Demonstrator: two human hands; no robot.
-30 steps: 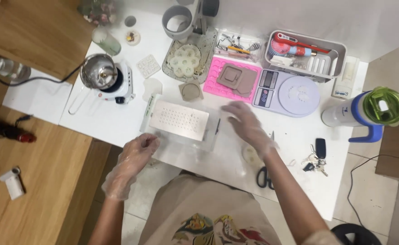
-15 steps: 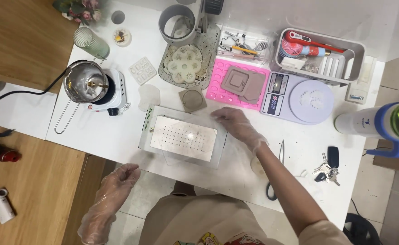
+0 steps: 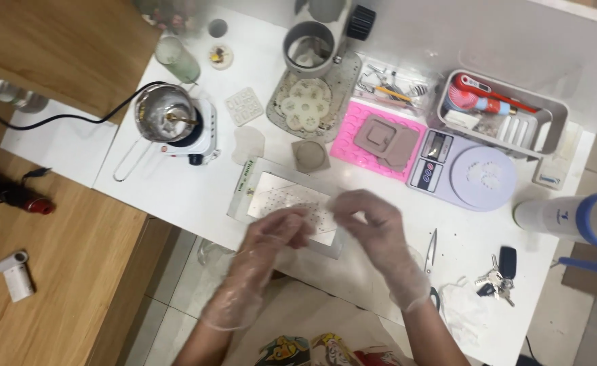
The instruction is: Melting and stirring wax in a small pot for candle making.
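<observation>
Hovering gloved left hand [image 3: 271,237] and right hand [image 3: 373,224] above white tray [image 3: 271,193]

We see thin, clear, crinkled plastic gloves on our left hand [image 3: 266,252] and right hand [image 3: 373,227], a matt white tray [image 3: 271,196] under them, a smooth white table [image 3: 176,190], a shiny metal pot [image 3: 165,112], a pink rubbery mat [image 3: 352,146]

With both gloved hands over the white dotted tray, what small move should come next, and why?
Probably lower both hands to grip the tray's near edge. The left hand and right hand meet above the white dotted tray, fingertips close together, but neither clearly holds it. The tray lies flat near the table edge, so a two-sided grip seems steadiest.
</observation>
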